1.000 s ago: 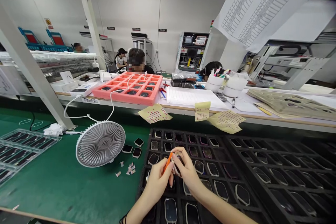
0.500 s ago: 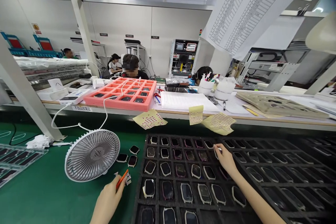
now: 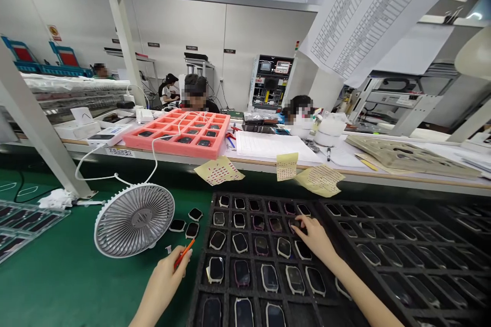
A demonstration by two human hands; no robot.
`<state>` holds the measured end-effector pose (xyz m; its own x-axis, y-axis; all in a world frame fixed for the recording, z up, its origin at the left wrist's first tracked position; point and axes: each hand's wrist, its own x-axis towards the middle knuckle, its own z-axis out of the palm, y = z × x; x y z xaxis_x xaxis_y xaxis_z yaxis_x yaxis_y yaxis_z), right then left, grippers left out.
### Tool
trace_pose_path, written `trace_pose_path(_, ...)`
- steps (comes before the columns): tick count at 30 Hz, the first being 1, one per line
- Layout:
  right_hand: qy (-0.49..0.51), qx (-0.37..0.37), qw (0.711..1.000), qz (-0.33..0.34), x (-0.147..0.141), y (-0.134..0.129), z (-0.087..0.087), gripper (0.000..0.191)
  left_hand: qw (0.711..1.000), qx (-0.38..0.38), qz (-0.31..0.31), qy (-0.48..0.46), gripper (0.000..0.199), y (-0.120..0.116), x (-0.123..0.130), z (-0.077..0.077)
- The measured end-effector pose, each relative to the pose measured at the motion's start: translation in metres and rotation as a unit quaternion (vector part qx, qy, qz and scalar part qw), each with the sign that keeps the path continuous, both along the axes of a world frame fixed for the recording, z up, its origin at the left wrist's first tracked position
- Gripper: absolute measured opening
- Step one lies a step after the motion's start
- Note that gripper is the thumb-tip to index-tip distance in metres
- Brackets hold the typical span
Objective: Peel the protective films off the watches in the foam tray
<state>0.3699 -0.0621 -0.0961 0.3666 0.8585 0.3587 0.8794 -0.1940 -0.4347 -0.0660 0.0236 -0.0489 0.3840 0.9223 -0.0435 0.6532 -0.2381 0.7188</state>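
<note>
My left hand (image 3: 171, 268) is closed around an orange pen-like tool (image 3: 184, 254), its tip pointing up and right. Small pale pieces (image 3: 168, 249) lie just beyond that hand, partly hidden by it. My right hand (image 3: 311, 235) reaches over the black foam tray (image 3: 226, 265), its fingers apart and bent down at a purple-framed watch case (image 3: 292, 225) in the second row. My fingers cover most of that case. Around it, other dark-faced watch cases (image 3: 284, 248) sit one to a compartment.
Three watch cases (image 3: 192, 230) lie on the green mat beside a grey fan (image 3: 134, 222). A second black tray (image 3: 383, 235) adjoins on the right. On the shelf stand a pink foam tray (image 3: 176, 148) and papers (image 3: 274, 145). People sit beyond it.
My right hand has moved left and slightly down, from the sixth column to the fifth-column case in the second row. The left hand, still holding the orange tool, has shifted slightly right.
</note>
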Motion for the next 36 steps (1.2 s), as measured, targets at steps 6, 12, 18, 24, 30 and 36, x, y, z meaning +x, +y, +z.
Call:
trace_pose_path(6, 0.064, -0.006, 0.998, 0.004, -0.012, 0.013, 0.002, 0.027, 1.0, 0.001, -0.027, -0.015, 0.035, -0.004, 0.016, 0.001)
trace_pose_path(12, 0.176, 0.019, 0.984, 0.011, -0.015, 0.021, 0.01, 0.034, 0.998, -0.009, -0.048, -0.042, 0.032, -0.009, 0.032, 0.008)
trace_pose_path(18, 0.311, 0.074, 0.947, 0.032, -0.036, 0.028, 0.03, 0.035, 0.996, -0.009, -0.068, -0.06, 0.038, -0.015, 0.042, 0.016)
trace_pose_path(24, 0.622, 0.093, 0.763, 0.148, -0.119, 0.014, 0.077, 0.029, 0.969, -0.061, -0.159, -0.181, 0.04, -0.028, 0.071, 0.041)
trace_pose_path(30, 0.714, 0.073, 0.664, 0.209, -0.184, 0.01, 0.107, 0.022, 0.935, -0.138, -0.191, -0.265, 0.043, -0.042, 0.106, 0.059)
trace_pose_path(36, 0.718, 0.075, 0.659, 0.211, -0.197, 0.015, 0.11, 0.027, 0.924, -0.151, -0.178, -0.302, 0.045, -0.043, 0.106, 0.055)
